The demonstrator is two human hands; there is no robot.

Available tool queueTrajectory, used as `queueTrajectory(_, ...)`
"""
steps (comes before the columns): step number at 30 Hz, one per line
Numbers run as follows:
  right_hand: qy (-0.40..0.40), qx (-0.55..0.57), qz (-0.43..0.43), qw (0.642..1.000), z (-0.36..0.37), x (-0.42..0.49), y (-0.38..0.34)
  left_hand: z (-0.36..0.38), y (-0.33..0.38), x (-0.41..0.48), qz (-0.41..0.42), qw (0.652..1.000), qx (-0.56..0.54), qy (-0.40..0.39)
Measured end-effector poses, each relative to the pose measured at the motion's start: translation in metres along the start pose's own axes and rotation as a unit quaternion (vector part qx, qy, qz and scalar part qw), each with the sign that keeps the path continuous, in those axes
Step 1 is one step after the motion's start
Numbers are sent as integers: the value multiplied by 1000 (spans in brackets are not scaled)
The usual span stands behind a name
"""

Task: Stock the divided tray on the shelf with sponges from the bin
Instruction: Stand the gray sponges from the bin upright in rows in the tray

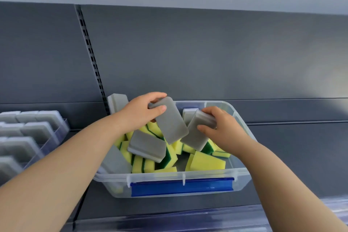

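Note:
A clear plastic bin (243, 172) with a blue handle stands on the shelf, full of grey sponges and yellow-green sponges (206, 162). My left hand (140, 112) holds one grey sponge (172, 125) above the pile. Beside it, my right hand (223, 130) grips a second grey sponge (195, 134) that is tilted. Another grey sponge (147, 146) lies flat on the pile under my left hand. At the far left edge sits the clear divided tray (62, 130), its rows holding upright grey sponges (40, 131).
The dark grey shelf back panel (207, 52) rises behind the bin, with a slotted upright (90, 52) at its left. One grey sponge (116, 102) stands against the back wall at the bin's left corner. A clear strip runs along the shelf's front edge (188, 218).

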State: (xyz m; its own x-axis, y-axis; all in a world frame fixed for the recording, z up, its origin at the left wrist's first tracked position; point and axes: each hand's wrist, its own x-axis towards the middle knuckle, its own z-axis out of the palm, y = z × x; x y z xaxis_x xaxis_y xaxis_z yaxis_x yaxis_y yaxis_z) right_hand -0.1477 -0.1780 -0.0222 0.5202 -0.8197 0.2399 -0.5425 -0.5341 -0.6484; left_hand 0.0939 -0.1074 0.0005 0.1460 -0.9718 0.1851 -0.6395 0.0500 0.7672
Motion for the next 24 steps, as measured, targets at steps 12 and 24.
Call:
queueTrajectory(12,-12,65,42,997,-3,5,23,53,-1,-22,-44,935,338,-93)
queueTrajectory(24,35,12,6,999,-25,25,25,31,-3,11,-133,970,-204,-18)
